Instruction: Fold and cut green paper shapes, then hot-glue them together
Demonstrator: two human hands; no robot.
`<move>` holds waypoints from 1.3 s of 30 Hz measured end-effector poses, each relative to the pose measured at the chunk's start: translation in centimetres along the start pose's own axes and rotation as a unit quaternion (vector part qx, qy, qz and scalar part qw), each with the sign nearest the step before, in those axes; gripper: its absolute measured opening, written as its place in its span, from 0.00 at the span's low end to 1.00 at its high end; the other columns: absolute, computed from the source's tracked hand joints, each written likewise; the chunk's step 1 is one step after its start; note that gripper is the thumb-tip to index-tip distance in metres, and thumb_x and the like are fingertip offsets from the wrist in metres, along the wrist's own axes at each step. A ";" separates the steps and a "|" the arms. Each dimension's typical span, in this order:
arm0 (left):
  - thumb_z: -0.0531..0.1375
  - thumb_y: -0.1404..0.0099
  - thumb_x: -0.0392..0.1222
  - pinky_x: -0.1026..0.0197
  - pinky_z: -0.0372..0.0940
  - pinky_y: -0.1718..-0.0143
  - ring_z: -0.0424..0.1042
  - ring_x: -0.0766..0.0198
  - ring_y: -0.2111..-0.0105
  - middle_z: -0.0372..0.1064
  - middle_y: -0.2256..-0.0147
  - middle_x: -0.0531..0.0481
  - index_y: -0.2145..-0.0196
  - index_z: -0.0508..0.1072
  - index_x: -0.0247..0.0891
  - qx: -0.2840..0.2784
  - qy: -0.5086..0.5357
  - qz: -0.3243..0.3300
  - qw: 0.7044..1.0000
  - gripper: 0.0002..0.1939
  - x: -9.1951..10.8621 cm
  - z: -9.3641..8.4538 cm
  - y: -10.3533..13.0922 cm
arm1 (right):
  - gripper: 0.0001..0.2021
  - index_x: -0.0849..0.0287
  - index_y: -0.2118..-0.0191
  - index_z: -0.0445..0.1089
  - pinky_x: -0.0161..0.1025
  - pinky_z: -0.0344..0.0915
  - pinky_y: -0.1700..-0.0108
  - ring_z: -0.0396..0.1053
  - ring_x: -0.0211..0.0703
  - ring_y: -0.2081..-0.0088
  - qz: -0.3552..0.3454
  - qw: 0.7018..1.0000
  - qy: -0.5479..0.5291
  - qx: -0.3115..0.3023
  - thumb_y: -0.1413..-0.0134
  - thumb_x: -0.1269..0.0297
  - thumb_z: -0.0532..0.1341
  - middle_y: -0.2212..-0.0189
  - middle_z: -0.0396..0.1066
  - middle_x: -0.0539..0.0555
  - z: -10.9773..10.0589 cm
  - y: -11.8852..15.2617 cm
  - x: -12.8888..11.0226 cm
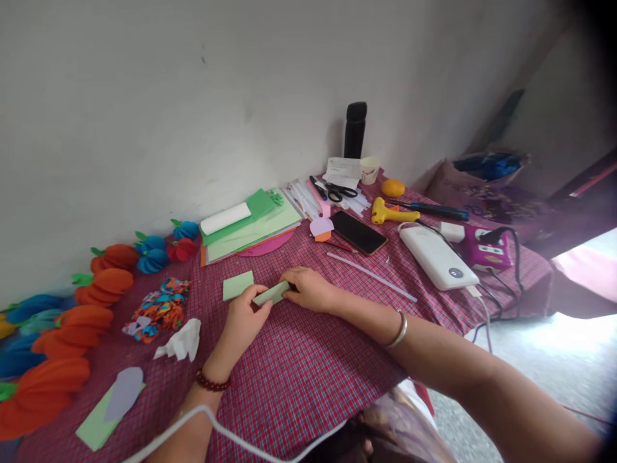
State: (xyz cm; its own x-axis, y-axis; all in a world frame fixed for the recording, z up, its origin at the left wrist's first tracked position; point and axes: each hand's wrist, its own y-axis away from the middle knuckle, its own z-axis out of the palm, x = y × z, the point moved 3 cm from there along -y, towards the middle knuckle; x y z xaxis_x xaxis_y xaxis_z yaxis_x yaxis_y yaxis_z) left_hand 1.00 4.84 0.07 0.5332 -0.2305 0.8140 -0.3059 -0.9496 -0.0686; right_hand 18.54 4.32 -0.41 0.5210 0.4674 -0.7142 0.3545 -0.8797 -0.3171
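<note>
White cable (205,409) crosses lower frame edge. Green paper (270,294) at frame center, long axis rising slightly rightward, lies between left hand (245,319), pinching left end, and right hand (309,289), holding right end; neither nearer.

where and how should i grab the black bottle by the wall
Probably around the upright body of the black bottle, below its top, coming from the left. It is tall and narrow; the paper cup crowds its lower right, and a white sheet lies before its foot. The left hand and right hand both grip light green paper, so one must come free first.
</note>
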 end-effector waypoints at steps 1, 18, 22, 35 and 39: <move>0.61 0.46 0.39 0.64 0.61 0.71 0.68 0.64 0.74 0.70 0.74 0.55 0.69 0.73 0.40 0.003 0.010 -0.008 1.000 0.05 0.0 0.0 0.0 | 0.04 0.60 0.71 0.68 0.37 0.58 0.60 0.63 0.41 0.66 0.003 1.000 -0.005 0.002 0.53 0.75 0.62 0.71 0.67 0.52 0.0 0.0 0.0; 0.64 0.46 0.36 0.61 0.71 0.68 0.71 0.64 0.65 0.72 0.61 0.50 0.59 0.71 0.38 -0.034 0.456 -0.161 0.875 0.16 0.5 2.2 1.2 | 0.11 0.59 0.75 0.59 0.33 0.51 0.74 0.53 0.34 0.76 0.080 0.979 -0.188 0.029 0.45 0.63 0.58 0.79 0.54 0.45 0.3 0.8 -1.0; 0.62 0.45 0.37 0.59 0.68 0.63 0.71 0.63 0.66 0.72 0.66 0.52 0.61 0.71 0.39 -0.007 0.317 -0.081 0.945 0.11 0.9 1.4 1.0 | 0.10 0.59 0.76 0.60 0.34 0.54 0.69 0.58 0.36 0.72 0.028 0.998 -0.052 0.038 0.45 0.68 0.58 0.76 0.59 0.48 -0.8 1.1 -2.2; 0.64 0.45 0.37 0.60 0.64 0.59 0.71 0.62 0.62 0.73 0.63 0.51 0.68 0.76 0.41 0.031 0.245 -0.005 0.969 0.04 0.9 0.3 0.8 | 0.03 0.59 0.68 0.65 0.36 0.60 0.62 0.65 0.40 0.66 -0.030 0.999 -0.022 0.018 0.43 0.70 0.58 0.70 0.67 0.52 -1.7 1.2 -3.2; 0.69 0.53 0.37 0.60 0.65 0.60 0.71 0.64 0.65 0.74 0.65 0.54 0.71 0.77 0.42 0.049 0.444 -0.102 0.889 0.09 0.3 1.0 0.9 | 0.02 0.59 0.68 0.66 0.36 0.61 0.62 0.65 0.38 0.66 -0.004 0.994 -0.104 0.039 0.44 0.69 0.58 0.70 0.67 0.51 -1.7 1.4 -3.1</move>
State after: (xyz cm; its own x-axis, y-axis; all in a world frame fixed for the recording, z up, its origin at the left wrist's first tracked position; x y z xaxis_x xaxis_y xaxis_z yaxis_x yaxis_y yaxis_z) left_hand 1.72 3.69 -0.33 -0.2773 0.1656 0.9464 -0.1803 -0.9765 0.1180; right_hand 18.74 1.81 2.45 0.3440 0.4538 -0.8220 0.2921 -0.8837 -0.3656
